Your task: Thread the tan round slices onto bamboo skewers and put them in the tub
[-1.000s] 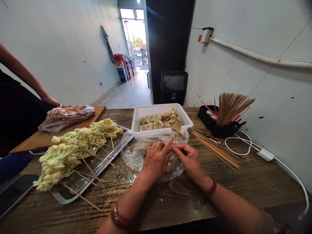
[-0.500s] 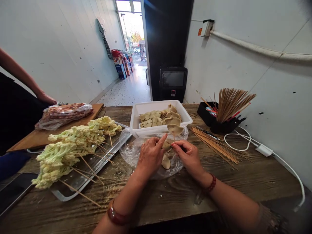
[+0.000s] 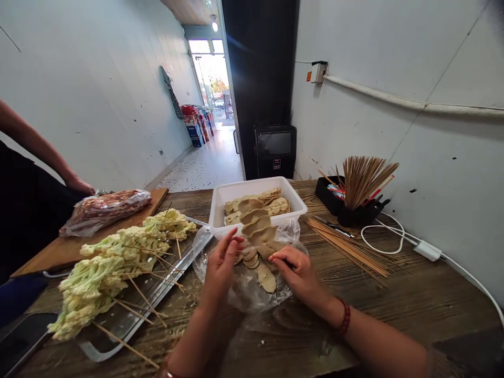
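Threading tan slices onto a skewer over the plastic bag (image 3: 252,294)

The right hand (image 3: 297,273) pinches the loaded skewer (image 3: 255,223) just this side of the white tub (image 3: 220,207); the left hand (image 3: 220,262), fingers loosely open, hovers over loose slices (image 3: 266,278) on the bag. Best to pierce each slice through its centre and slide it up snugly. The cauliflower tray (image 3: 118,320) crowds the tub's left; bare wood lies nearer the table edge.

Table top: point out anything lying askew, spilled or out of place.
Loose bamboo skewers lie scattered on the wooden table beside the black holder instead of standing in it. The cauliflower skewers overhang the metal tray at its near end, sticks jutting past the rim. Nothing looks spilled or broken.
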Available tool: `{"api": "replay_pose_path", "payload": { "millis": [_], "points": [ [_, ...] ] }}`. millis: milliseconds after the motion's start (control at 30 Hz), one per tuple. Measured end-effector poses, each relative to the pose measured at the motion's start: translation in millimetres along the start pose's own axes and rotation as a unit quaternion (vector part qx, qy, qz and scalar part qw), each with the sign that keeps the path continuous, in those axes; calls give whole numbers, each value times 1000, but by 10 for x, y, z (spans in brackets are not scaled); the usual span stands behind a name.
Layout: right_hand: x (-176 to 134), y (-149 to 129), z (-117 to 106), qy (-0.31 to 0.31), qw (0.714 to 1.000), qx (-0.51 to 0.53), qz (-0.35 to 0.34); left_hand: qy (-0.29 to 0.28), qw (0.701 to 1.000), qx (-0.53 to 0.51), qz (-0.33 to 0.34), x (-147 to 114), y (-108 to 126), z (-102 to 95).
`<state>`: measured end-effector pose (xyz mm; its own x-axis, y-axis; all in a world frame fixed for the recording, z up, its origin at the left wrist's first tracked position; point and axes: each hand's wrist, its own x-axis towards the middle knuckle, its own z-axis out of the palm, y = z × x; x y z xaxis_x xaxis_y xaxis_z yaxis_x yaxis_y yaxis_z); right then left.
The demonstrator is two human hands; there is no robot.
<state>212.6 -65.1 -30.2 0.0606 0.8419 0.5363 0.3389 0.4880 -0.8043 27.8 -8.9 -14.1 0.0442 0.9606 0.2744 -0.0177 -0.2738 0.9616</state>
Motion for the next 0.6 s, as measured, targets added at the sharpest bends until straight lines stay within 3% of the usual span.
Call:
{"api": "replay_pose_path", "payload": {
  "millis": [67,133,267,467,600],
  "points": [
    [-30,-20,27,-40,999,-4,-9,12,983,-169,-68,27,71,-60],
    [-60,-22,51,-83,996,-6,-19,4,958,-264,-107,44,148,-117],
    [-96,21,61,-133,990,-24,-27,9,944,-286,-163,57,214,-195],
    [-85,71,35,-118,992,-49,-22,49,940,-295,-163,61,138,-166],
    [-51,29,1,-108,990,-80,-28,35,937,-311,-158,49,146,-136]
  ]
}}
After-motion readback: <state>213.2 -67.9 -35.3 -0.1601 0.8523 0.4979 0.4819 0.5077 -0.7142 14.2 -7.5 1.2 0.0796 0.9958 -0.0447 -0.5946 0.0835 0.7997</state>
